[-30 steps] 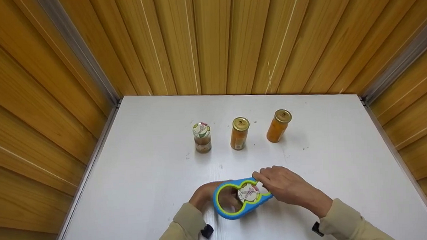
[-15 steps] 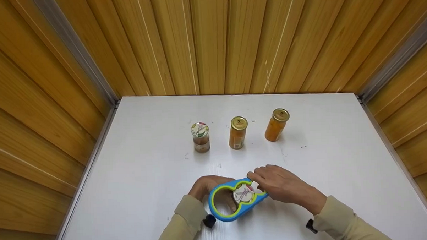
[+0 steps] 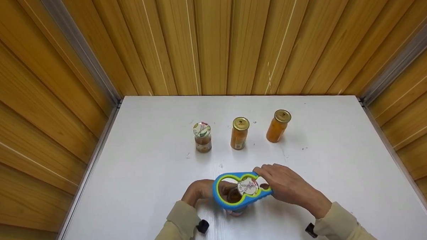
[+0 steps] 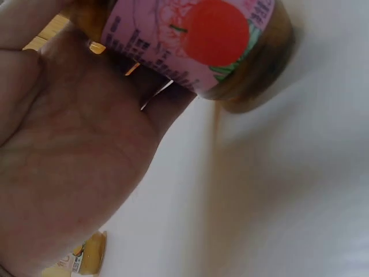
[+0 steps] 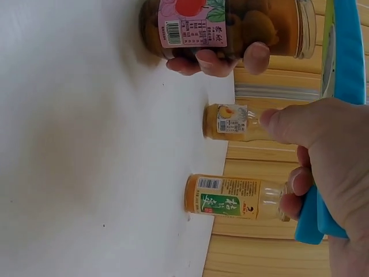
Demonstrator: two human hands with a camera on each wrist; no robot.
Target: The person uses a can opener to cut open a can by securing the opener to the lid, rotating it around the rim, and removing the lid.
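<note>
My left hand (image 3: 201, 188) grips a glass jar (image 5: 193, 26) of brown round fruit, its pink label showing a red fruit. In the left wrist view, the fingers curl round the label (image 4: 196, 40). My right hand (image 3: 286, 183) holds the narrow end of a blue jar opener (image 3: 232, 206) with a green inner edge. A white patterned lid (image 3: 247, 186) sits in the opener's middle opening. The right wrist view shows the jar's mouth uncovered, with a gap between it and the opener. Through the opener's large hole, the jar's brown inside is visible.
Farther back on the white table (image 3: 147, 165) stand a jar with a patterned lid (image 3: 203, 143), a gold-lidded jar (image 3: 239, 137) and another gold-lidded orange jar (image 3: 277, 128). Small specks lie around them. Wood-look panels (image 3: 211, 45) enclose the table's back and sides.
The opener has risen and tilted away with the lid inside it. The jar's mouth, earlier under the lid, now shows below and left of it. The standing jars have not moved.
</note>
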